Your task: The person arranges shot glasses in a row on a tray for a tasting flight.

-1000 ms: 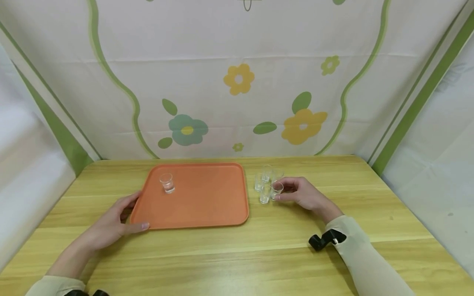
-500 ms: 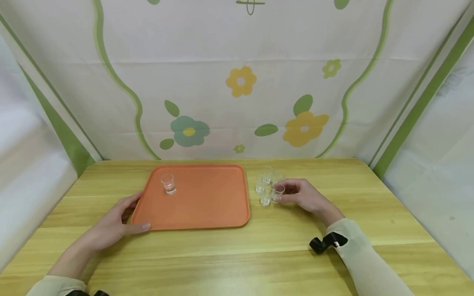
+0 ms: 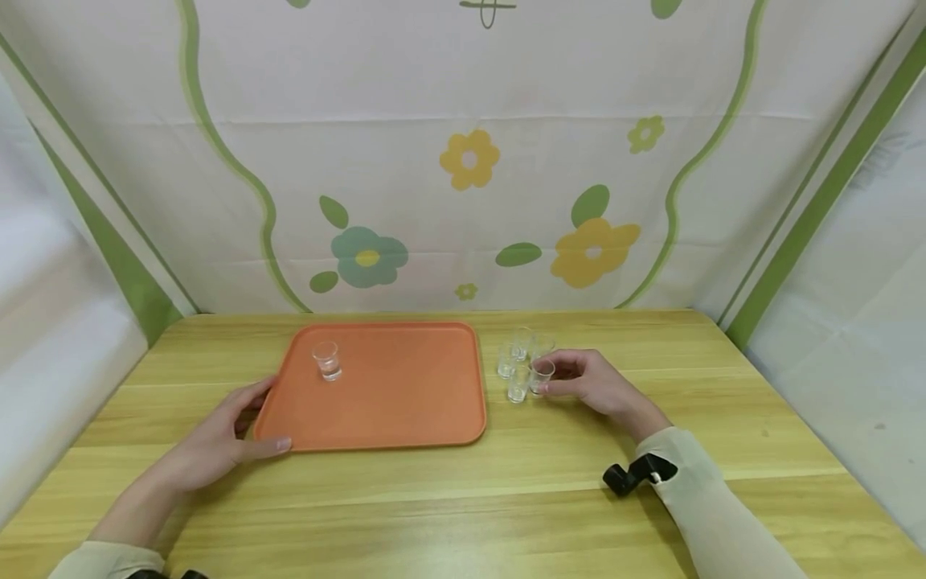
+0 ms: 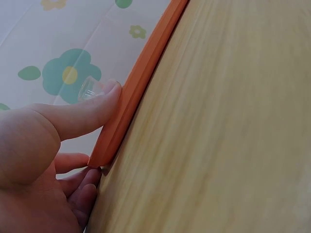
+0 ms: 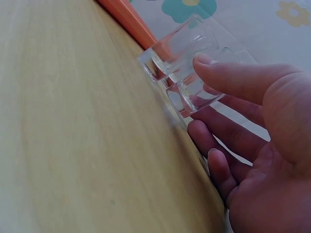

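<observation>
An orange tray (image 3: 391,394) lies flat on the table, with one clear shot glass (image 3: 329,362) upright near its back left corner. My left hand (image 3: 210,442) grips the tray's front left corner, the thumb (image 4: 92,114) along the front rim and the other fingers round the side. Right of the tray, several clear shot glasses (image 3: 517,386) stand close together. In that cluster my right hand (image 3: 589,382) holds the front right shot glass (image 5: 184,97) between thumb and fingers. It appears to stand on the table, beside another shot glass (image 5: 170,51) in the right wrist view.
The wooden table (image 3: 448,515) runs back to a white cloth wall (image 3: 405,161) printed with flowers. Similar cloth sides (image 3: 854,322) enclose it left and right. A black wrist mount (image 3: 640,473) sits on the right sleeve.
The view has shifted slightly. Both hands, the tray and the shot glasses keep their places.
</observation>
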`<action>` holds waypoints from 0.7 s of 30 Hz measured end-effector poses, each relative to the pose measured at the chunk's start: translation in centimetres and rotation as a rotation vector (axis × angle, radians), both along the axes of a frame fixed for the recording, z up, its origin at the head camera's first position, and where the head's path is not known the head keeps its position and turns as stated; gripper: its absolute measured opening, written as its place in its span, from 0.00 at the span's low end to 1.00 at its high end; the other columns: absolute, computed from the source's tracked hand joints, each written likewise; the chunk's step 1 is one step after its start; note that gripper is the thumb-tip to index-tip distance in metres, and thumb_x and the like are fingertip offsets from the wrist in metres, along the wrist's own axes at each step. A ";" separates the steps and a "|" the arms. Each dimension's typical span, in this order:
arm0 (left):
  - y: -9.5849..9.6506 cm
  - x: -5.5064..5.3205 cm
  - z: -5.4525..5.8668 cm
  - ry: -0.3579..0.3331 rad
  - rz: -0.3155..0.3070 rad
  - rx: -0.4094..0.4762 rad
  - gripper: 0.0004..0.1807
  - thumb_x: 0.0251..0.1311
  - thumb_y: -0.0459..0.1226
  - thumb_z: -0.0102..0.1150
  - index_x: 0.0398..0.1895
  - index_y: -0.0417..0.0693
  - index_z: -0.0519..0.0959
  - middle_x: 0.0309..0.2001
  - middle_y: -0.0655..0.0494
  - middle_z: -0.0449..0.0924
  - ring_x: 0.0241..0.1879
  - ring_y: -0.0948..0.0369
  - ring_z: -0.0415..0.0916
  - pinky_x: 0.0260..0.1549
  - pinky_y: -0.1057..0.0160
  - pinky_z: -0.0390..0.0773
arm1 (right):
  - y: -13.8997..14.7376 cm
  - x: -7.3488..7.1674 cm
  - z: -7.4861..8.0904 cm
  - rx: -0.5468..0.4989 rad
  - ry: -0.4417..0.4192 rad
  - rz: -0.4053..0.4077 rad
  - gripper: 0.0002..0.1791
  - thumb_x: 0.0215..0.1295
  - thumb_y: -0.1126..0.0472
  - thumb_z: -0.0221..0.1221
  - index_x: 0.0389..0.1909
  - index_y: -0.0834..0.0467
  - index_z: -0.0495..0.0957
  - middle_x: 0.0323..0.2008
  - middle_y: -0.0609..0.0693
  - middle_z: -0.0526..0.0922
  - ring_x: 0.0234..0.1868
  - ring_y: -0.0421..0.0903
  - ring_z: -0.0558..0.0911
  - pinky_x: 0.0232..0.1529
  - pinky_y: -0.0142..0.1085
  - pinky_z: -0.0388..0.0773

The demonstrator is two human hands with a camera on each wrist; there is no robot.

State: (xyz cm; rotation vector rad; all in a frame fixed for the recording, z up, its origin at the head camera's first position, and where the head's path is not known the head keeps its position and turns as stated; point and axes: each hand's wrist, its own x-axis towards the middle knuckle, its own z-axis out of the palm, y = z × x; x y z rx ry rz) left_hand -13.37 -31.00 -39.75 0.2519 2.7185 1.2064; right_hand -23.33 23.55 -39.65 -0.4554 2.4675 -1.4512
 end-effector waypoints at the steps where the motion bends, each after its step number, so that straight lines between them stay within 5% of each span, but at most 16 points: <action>1: 0.0 0.0 0.0 0.002 0.001 -0.002 0.57 0.66 0.43 0.73 0.85 0.33 0.46 0.71 0.31 0.62 0.65 0.37 0.72 0.47 0.73 0.73 | 0.0 0.0 0.0 -0.004 -0.001 0.001 0.24 0.65 0.56 0.74 0.59 0.59 0.85 0.56 0.58 0.85 0.51 0.46 0.82 0.52 0.31 0.80; 21: -0.1 -0.1 -0.1 0.002 0.006 -0.007 0.57 0.66 0.43 0.73 0.85 0.34 0.46 0.72 0.32 0.62 0.65 0.37 0.71 0.47 0.73 0.74 | 0.3 -0.2 0.0 -0.016 -0.018 -0.025 0.25 0.63 0.54 0.76 0.59 0.56 0.86 0.55 0.53 0.86 0.51 0.46 0.81 0.50 0.32 0.80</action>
